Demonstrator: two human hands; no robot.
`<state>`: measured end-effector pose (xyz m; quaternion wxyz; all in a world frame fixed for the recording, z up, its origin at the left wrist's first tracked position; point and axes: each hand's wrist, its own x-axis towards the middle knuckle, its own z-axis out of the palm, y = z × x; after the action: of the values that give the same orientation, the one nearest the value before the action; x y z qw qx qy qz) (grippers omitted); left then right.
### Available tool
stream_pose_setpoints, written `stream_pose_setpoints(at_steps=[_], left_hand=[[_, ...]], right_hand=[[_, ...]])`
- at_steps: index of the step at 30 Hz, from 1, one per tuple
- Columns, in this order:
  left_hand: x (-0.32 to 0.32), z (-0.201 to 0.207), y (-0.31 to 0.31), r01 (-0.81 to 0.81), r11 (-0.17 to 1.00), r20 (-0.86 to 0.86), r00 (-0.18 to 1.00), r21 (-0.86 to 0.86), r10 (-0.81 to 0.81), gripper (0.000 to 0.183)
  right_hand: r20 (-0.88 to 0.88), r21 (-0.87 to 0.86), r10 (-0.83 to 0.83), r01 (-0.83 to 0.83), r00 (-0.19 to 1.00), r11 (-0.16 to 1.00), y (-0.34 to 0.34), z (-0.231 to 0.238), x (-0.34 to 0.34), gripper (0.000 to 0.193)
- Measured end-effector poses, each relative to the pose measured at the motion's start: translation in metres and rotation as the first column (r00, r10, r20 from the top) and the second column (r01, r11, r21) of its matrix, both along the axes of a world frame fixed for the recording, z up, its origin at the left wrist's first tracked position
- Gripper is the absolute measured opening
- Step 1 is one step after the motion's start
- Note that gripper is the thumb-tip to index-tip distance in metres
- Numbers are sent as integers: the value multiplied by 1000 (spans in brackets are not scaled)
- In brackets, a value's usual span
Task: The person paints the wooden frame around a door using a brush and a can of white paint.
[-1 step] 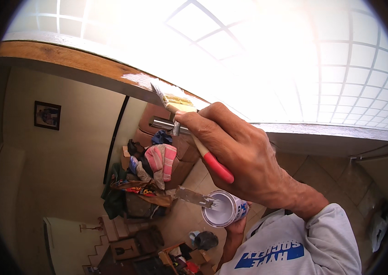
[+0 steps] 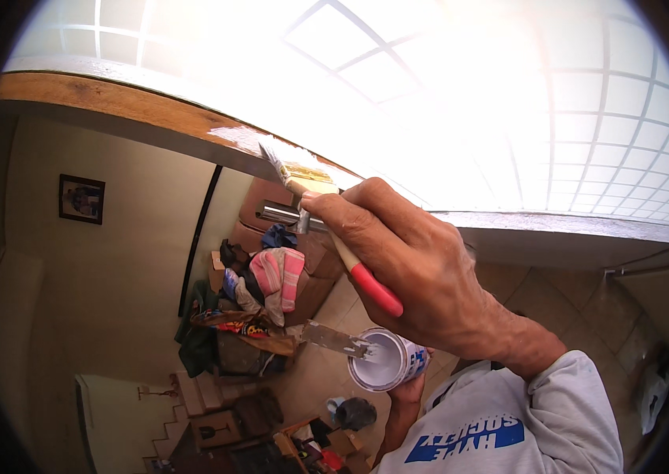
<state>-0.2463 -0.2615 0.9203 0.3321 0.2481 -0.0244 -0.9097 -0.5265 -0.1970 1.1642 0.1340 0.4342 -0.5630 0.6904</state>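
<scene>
My right hand (image 2: 425, 257) grips a paintbrush (image 2: 376, 288) with a red-tipped handle. Its bristles press against a wooden beam (image 2: 113, 96), where a patch of fresh white paint (image 2: 235, 136) covers part of the brown wood. Below, my left hand (image 2: 408, 390), partly hidden behind the can, holds a small paint can (image 2: 416, 359) with whitish paint inside. A flat, paint-smeared stick (image 2: 333, 340) rests in the can and juts out over its rim to the left. Just under the brush, a short chrome tube (image 2: 277, 212) shows beside my right fingers.
Bright gridded panes (image 2: 619, 95) lie along the beam's upper side. Far below are a brown sofa (image 2: 322, 272) heaped with clothes (image 2: 277, 276), a box of odds and ends (image 2: 310, 446), steps (image 2: 184, 403) and a tiled floor (image 2: 571, 304). A framed picture (image 2: 81, 199) hangs on the left wall.
</scene>
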Motion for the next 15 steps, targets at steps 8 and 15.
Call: stream_pose_setpoints(at_steps=[8, 15], left_hand=[[4, -2, 2, -44, 999, 96, 994, -22, 46, 58], [7, -6, 1, -29, 999, 67, 997, -15, 29, 57]], right_hand=[[29, -24, 10, -10, 1000, 1000, -2, -5, 3, 48], [10, -32, -1, 1, 1000, 999, -3, -17, -2, 42]])
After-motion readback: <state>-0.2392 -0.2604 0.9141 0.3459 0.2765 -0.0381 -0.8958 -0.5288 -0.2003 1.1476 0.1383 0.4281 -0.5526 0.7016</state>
